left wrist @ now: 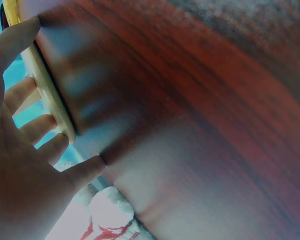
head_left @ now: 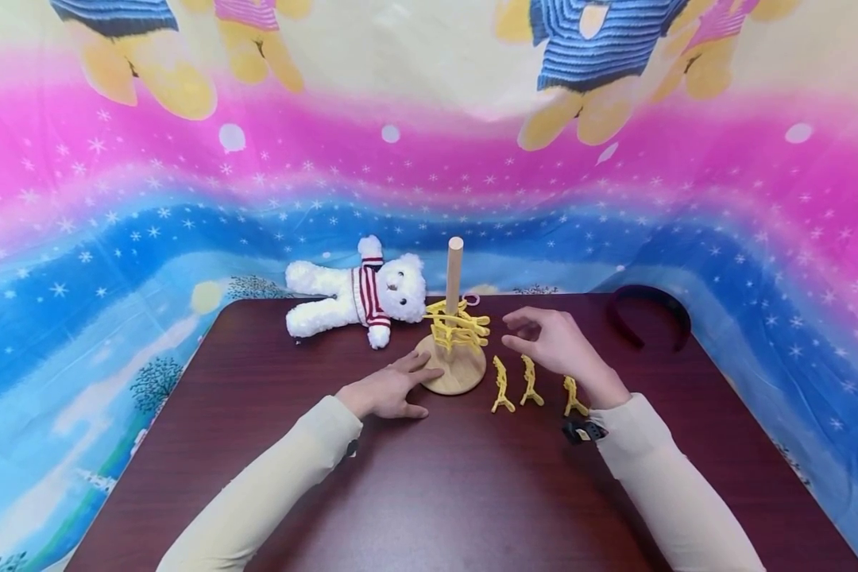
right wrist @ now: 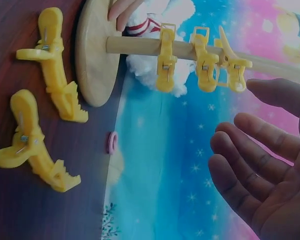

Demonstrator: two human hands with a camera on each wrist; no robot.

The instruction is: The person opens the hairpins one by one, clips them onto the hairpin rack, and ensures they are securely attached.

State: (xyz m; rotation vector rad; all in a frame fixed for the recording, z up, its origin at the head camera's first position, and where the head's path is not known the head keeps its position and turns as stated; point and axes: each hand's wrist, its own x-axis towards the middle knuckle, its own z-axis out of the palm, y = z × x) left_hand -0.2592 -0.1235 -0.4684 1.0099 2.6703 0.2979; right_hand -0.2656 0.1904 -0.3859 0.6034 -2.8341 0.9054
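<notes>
A wooden post stands upright on a round base in the head view. Yellow clothespins are clipped along the post; the right wrist view shows three, the outermost clothespin lying askew to the others. My left hand rests with spread fingers at the base's left edge, fingertips on its rim. Just right of the clipped clothespins is my right hand, bent fingers apart and nothing between them. Loose on the table below it lie a clothespin, a second clothespin and a third clothespin.
On its side at the back left lies a white teddy bear in a striped sweater, head close to the post. A dark headband is at the back right. Behind the post sits a pink ring. A printed cloth backdrop surrounds the table.
</notes>
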